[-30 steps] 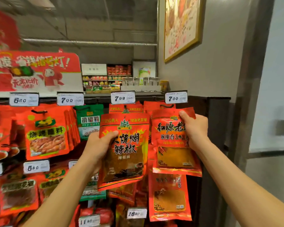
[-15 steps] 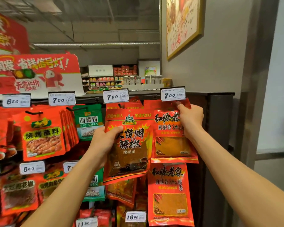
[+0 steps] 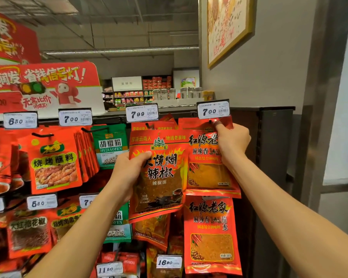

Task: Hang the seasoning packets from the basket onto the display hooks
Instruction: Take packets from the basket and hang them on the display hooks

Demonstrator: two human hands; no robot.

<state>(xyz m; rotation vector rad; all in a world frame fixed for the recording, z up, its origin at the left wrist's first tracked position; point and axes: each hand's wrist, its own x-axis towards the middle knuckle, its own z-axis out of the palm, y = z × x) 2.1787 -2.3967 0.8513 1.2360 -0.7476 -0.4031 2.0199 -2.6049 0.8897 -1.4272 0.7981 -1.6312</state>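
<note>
Right hand pinches the top edge of a red spice packet and has carried it up to the top right corner of the display rack, directly under the 7.00 price tag. A second ago the same packet was held lower, clear of the tag; now its header sits at the hook tip, with a fingertip pressed there. Whether the hole has actually caught the hook cannot be told (the fingers cover it).

Left hand has its grip clenched on the left edge of a chili powder packet, thumb on the front face, held in front of the rack beneath the 7.99 price tag. It has risen slightly with the other hand but is not yet hung.

Judgement: 1 packet is at the point of threading, 1 waits its turn. The next move calls for sliding the header back along the hook before letting go; releasing early risks a drop. The basket is not in view.
</note>
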